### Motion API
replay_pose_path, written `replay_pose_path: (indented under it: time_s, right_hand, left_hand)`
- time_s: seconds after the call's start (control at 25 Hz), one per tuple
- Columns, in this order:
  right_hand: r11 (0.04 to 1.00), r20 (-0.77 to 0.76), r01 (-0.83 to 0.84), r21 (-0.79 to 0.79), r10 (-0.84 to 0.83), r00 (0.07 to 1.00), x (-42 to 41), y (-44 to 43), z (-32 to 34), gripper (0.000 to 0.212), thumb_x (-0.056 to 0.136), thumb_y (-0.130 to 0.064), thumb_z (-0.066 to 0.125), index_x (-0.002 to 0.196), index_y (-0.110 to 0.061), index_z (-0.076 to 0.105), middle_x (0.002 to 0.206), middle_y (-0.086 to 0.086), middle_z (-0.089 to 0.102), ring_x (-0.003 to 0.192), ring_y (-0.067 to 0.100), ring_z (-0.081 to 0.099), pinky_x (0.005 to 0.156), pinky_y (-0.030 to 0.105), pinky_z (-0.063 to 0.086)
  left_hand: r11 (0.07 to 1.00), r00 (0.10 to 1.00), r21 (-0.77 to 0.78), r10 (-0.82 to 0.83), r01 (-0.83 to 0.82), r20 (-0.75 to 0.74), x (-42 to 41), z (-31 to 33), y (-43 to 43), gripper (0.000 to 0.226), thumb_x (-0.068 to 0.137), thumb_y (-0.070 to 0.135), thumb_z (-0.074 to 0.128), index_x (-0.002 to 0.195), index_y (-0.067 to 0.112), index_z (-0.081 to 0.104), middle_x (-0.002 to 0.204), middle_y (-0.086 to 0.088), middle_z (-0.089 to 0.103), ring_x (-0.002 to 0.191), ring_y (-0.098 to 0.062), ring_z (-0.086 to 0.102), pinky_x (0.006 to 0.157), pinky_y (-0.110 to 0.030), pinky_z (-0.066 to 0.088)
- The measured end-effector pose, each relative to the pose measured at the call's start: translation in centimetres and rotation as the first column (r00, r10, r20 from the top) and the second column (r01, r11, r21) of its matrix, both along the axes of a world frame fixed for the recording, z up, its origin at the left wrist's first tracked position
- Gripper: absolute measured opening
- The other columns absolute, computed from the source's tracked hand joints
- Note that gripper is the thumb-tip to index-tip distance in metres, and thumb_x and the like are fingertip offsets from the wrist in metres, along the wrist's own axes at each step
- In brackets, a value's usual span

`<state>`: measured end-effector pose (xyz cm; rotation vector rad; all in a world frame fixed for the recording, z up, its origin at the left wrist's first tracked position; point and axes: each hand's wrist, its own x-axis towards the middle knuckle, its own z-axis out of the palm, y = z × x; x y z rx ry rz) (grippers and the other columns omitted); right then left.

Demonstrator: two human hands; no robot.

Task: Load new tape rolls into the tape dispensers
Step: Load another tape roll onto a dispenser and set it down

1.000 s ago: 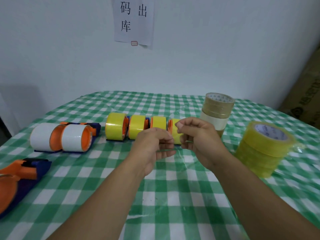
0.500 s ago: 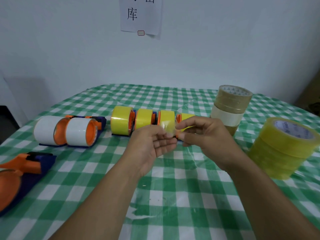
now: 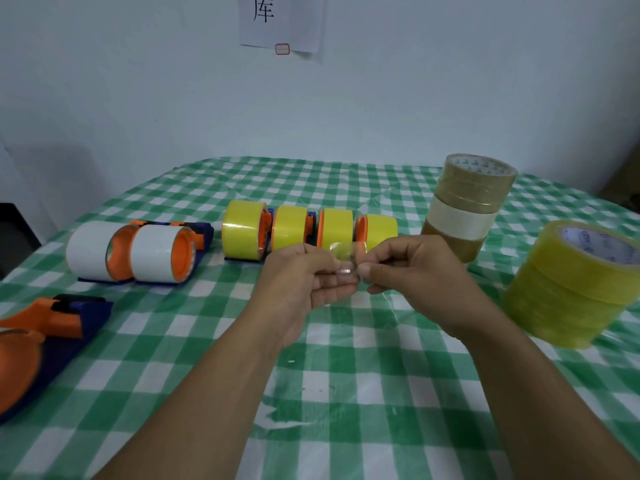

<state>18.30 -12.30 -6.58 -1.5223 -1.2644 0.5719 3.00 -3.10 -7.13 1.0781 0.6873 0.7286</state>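
A table under a green checked cloth (image 3: 346, 375) carries the whole job: at the right, a stack of clear yellowish rolls (image 3: 571, 289) and, behind it, a stack of brown and white rolls (image 3: 471, 202) wait unused. Along the middle, a row of four dispensers with yellow tape (image 3: 308, 230) lies side by side, with two dispensers with white tape (image 3: 131, 252) to their left. An orange-and-blue dispenser (image 3: 52, 323) sits at the near left edge, partly out of frame. Just in front of the yellow row, the left hand (image 3: 304, 275) and the right hand (image 3: 412, 268) meet above the cloth, each pinching one end of a small scrap of clear tape (image 3: 341, 258) between thumb and fingertips. The risk lies in that scrap: it looks sticky and limp, so it may well fold onto itself or cling to a finger. If dropped, it could stick to the cloth or to the nearest yellow roll. The fresh stacks at the right stand close to the right forearm, and a careless sweep could topple them.
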Motion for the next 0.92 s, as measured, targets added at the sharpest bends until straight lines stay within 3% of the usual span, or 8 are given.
replay_pose_path:
  time_s: [0.2,0.36,0.52,0.68,0.84,0.92]
  right_hand:
    - [0.988,-0.07,0.152,-0.001,-0.152,0.986,-0.8,0.5,-0.6,0.015,0.079,-0.001,0.082,0.084,0.002,0.068,0.077,0.021,0.073,0.069,0.034,0.069,0.066,0.039,0.061]
    - [0.973,-0.106,0.228,-0.037,-0.231,0.967,-0.8,0.7,-0.9,0.039,0.075,-0.003,0.086,0.099,-0.009,0.055,0.081,0.025,0.069,0.065,0.026,0.066,0.067,0.045,0.06]
    - [0.962,0.172,0.252,0.103,-0.267,0.948,-1.1,1.0,-1.7,0.018,0.077,-0.002,0.083,0.078,-0.013,0.069,0.072,0.003,0.069,0.063,0.012,0.062,0.064,0.044,0.058]
    - [0.963,0.567,0.194,0.189,-0.269,0.779,-1.3,1.0,-2.4,0.016,0.086,-0.004,0.067,0.083,-0.016,0.078,0.082,-0.002,0.067,0.072,0.017,0.061,0.065,0.038,0.053]
    - [0.987,0.688,0.086,0.133,-0.154,0.709,-1.5,0.6,-2.3,0.019,0.092,-0.019,0.061,0.097,-0.018,0.079,0.089,-0.001,0.067,0.08,0.018,0.062,0.068,0.039,0.054]
    - [0.991,0.661,0.082,0.101,-0.129,0.739,-1.5,0.6,-1.9,0.021,0.097,-0.026,0.059,0.094,-0.019,0.079,0.086,-0.002,0.066,0.082,0.014,0.06,0.069,0.039,0.052]
  left_hand:
    - [1.0,1.0,0.018,-0.016,0.016,-0.024,0.4,-0.4,-0.4,0.012,0.091,-0.006,0.06,0.102,-0.011,0.062,0.09,-0.027,0.074,0.08,-0.032,0.075,0.068,-0.035,0.063]
    - [1.0,1.0,-0.008,-0.027,0.026,-0.017,0.4,-0.7,-0.5,0.013,0.09,-0.005,0.061,0.101,-0.01,0.062,0.089,-0.024,0.075,0.083,-0.033,0.076,0.071,-0.037,0.063]
    - [0.998,1.0,-0.058,-0.008,0.009,0.017,0.7,-1.1,-0.7,0.022,0.09,-0.004,0.063,0.108,-0.016,0.062,0.093,-0.026,0.075,0.086,-0.034,0.076,0.073,-0.037,0.063]
    - [0.999,0.999,-0.043,0.028,-0.029,-0.017,0.7,-1.2,-0.7,0.016,0.091,-0.003,0.063,0.104,-0.01,0.068,0.091,-0.022,0.076,0.086,-0.032,0.076,0.073,-0.035,0.063]
    - [0.997,0.998,-0.06,0.054,-0.056,-0.033,0.6,-1.2,-0.6,0.016,0.09,0.0,0.066,0.105,-0.005,0.07,0.091,-0.021,0.076,0.084,-0.03,0.076,0.073,-0.034,0.063]
    - [0.997,0.998,-0.06,0.057,-0.058,-0.028,0.6,-1.1,-0.6,0.016,0.089,0.0,0.067,0.104,-0.004,0.07,0.093,-0.021,0.076,0.085,-0.03,0.075,0.074,-0.034,0.062]
